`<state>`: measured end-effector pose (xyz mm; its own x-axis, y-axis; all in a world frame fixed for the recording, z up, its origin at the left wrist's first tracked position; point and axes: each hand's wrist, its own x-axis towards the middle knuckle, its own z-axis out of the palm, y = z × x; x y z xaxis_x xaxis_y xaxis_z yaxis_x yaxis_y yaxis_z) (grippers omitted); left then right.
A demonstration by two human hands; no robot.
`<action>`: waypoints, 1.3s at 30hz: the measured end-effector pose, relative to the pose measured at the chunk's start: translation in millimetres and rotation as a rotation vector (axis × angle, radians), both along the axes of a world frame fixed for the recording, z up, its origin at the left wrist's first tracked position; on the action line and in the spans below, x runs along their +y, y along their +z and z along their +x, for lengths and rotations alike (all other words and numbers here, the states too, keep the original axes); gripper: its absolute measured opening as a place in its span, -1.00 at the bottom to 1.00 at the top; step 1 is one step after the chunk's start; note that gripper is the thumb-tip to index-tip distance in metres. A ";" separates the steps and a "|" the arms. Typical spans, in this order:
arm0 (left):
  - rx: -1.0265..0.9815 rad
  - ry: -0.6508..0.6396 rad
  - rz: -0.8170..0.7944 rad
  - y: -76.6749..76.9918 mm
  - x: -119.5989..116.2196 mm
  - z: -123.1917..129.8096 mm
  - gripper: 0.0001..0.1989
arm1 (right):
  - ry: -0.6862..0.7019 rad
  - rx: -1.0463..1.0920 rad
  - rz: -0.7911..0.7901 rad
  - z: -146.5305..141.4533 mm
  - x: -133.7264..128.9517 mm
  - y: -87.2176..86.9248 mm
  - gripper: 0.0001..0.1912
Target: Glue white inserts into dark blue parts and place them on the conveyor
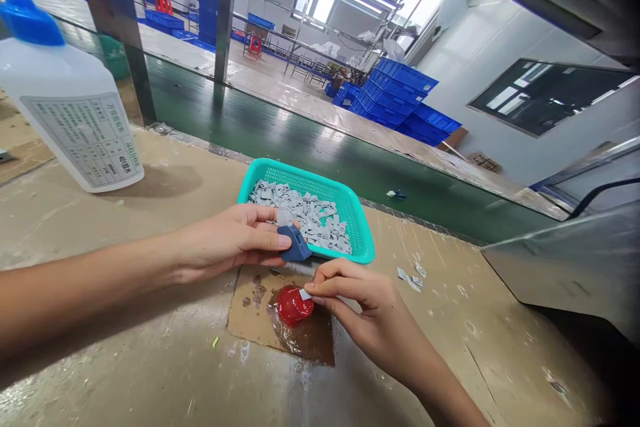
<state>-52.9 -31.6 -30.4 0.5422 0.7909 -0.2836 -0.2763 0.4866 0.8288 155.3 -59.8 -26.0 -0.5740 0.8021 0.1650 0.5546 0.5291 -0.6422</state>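
My left hand (230, 238) grips a small dark blue plastic part (296, 247) between thumb and fingers, at the near edge of a turquoise basket (369, 240). A pale translucent piece (285, 217) shows at the top of that part. Pinched in the fingertips of my right hand (363, 297) is a small white piece (305, 294), held at the rim of a shallow red cap (290, 309). The cap looks wet and sits on a stained square of cardboard (250, 323). Many small grey-white pieces (320, 213) fill the basket.
A big white bottle (85, 120) with a blue top stands at the left. Several loose pale pieces (414, 279) lie right of the basket. Beyond the table edge runs a green conveyor belt (280, 137) carrying a small item (397, 194). Blue crates (390, 93) are stacked farther back.
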 end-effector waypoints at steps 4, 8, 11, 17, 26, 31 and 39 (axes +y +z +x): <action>-0.024 -0.033 0.076 -0.5 -1.3 0.8 -0.85 | 0.002 0.014 -0.026 1.5 2.3 1.3 -0.82; 0.076 -0.017 0.225 2.3 -1.6 2.4 -0.81 | -0.100 0.255 -0.124 8.1 2.7 3.3 -0.86; 0.174 0.008 0.259 4.5 -4.4 4.5 -0.77 | -0.240 0.533 -0.178 7.1 0.1 4.5 -0.89; 0.256 -0.019 0.341 4.4 -15.8 6.6 -0.70 | -0.290 0.693 -0.330 -11.0 -6.1 4.9 -0.90; 0.225 0.006 0.459 4.5 -18.1 7.7 -0.74 | -0.247 0.523 0.000 -16.7 -12.1 9.7 -0.81; 0.110 0.064 0.368 8.2 -22.1 10.4 -0.76 | -0.176 0.356 0.242 -20.3 -20.8 13.5 -0.73; -0.212 0.259 0.234 18.7 -28.0 24.9 -0.78 | -0.108 0.247 0.414 -35.5 -20.7 8.4 -0.54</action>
